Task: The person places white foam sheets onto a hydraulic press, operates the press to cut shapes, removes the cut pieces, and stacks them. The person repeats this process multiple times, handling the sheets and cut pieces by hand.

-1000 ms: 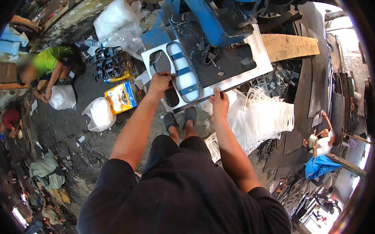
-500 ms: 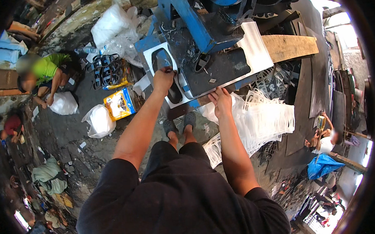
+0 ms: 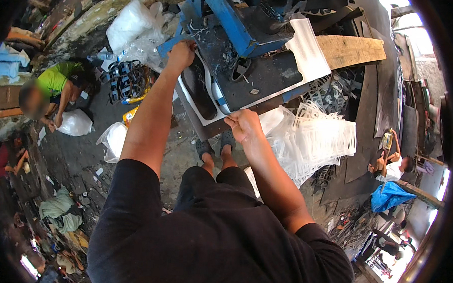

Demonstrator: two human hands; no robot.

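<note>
A white sheet (image 3: 308,49) with a long sole-shaped cut-out lies on a flat black board (image 3: 276,71) under a blue press (image 3: 226,25). Dark material shows through the cut-out, and a dark sheet (image 3: 198,127) sticks out below the white one at its left and near edges. My left hand (image 3: 182,53) is closed at the far left corner of the white sheet; its fingertips are partly hidden. At the near edge, my right hand (image 3: 245,125) has thumb and fingers pinched on the sheet. A small ring-shaped metal cutter (image 3: 241,69) rests on the board.
White cut-out sheets are heaped (image 3: 317,142) to the right of my legs. A wooden plank (image 3: 351,55) juts out right of the press. Black strap pieces (image 3: 125,80) and a white plastic bag (image 3: 114,141) lie at left, near a crouching person in green (image 3: 57,80).
My left hand has moved from the middle of the cut-out to the far left corner. My right hand has slid left along the near edge. More dark sheet shows beneath the white one.
</note>
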